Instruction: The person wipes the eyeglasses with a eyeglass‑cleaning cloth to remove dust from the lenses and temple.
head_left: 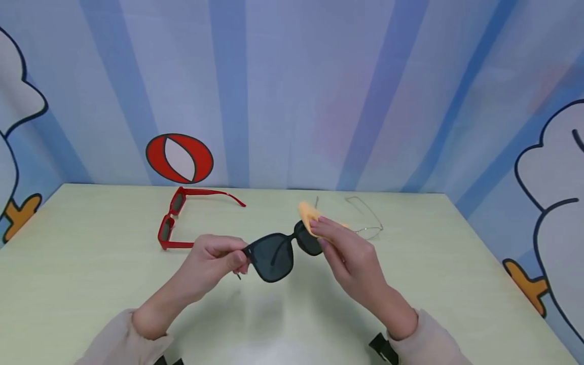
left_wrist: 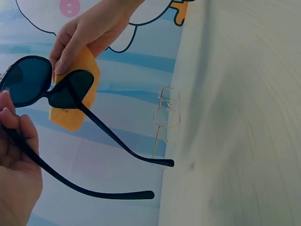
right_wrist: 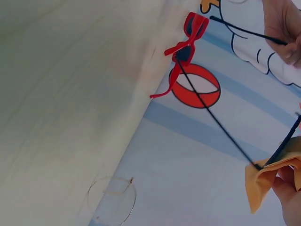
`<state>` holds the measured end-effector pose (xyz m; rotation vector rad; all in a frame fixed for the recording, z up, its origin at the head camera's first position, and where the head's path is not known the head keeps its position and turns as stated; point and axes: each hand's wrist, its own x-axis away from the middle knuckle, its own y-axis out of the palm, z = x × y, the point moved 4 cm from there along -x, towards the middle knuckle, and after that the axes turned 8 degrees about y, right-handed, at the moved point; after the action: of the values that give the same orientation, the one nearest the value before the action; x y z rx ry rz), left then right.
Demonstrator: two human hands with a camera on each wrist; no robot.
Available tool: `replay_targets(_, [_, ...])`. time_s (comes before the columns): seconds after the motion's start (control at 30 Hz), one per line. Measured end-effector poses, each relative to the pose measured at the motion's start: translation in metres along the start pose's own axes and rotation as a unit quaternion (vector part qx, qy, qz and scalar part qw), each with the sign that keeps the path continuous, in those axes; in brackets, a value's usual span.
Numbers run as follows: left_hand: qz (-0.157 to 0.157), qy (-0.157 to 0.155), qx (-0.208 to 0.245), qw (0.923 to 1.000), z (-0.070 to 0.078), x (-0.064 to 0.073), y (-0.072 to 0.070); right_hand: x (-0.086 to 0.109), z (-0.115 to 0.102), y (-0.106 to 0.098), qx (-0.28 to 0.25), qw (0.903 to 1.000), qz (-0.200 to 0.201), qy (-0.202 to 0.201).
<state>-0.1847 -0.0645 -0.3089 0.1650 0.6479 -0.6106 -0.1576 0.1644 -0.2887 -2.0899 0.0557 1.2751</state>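
My left hand [head_left: 212, 258] grips a pair of black sunglasses [head_left: 272, 258] at the hinge corner, thumb toward me. The sunglasses are held up above the table, dark lenses facing me, and both temple arms stretch out unfolded in the left wrist view. On the other side, my right hand [head_left: 351, 253] pinches a yellow-orange cloth [left_wrist: 89, 70] around the far lens. Part of that lens is covered by cloth and fingers in the head view. The cloth's loose corner [right_wrist: 256, 188] hangs below the frame in the right wrist view.
Red sunglasses [head_left: 166, 229] lie at the left back of the pale table [head_left: 91, 284], arms unfolded. Thin wire-framed glasses [head_left: 380, 223] sit at the right back, partly behind my right hand. A blue striped backdrop [head_left: 292, 101] with cartoon figures rises behind the table.
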Motion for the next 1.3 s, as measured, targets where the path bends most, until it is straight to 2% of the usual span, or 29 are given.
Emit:
replay_targets(0.1, [0.008,-0.014,-0.016,0.9997,0.0,0.0,0.001,-0.002,-0.006,0.007,-0.007,0.9998,-0.014,-0.014])
replay_targets(0.27, [0.037,-0.043,-0.051,0.9971,0.001,0.0,-0.002,0.001,-0.014,0.01,-0.01,0.9991,-0.027,-0.03])
replay_targets(0.47, [0.05,-0.035,-0.046,0.9971,0.004,-0.003,-0.006,0.009,-0.015,0.002,-0.002,0.9985,-0.042,-0.034])
replay_targets(0.6, [0.04,-0.021,-0.021,0.9988,0.005,-0.004,-0.006,0.014,-0.013,-0.005,0.004,0.9986,-0.034,-0.041])
replay_targets(0.8, [0.005,0.006,0.011,0.9999,0.007,-0.001,-0.005,0.016,-0.008,-0.011,0.016,0.9984,0.009,-0.054])
replay_targets(1.07, [-0.039,0.035,0.039,0.9979,0.007,-0.003,0.001,0.009,-0.008,-0.011,0.022,0.9993,0.022,-0.018])
replay_targets(1.17, [-0.042,0.038,0.04,0.9976,0.007,-0.004,0.003,0.005,-0.012,-0.008,0.005,0.9997,0.017,-0.014])
replay_targets(1.3, [-0.021,0.034,0.025,0.9989,0.007,-0.004,0.004,0.005,-0.021,-0.004,-0.015,0.9993,0.006,-0.034])
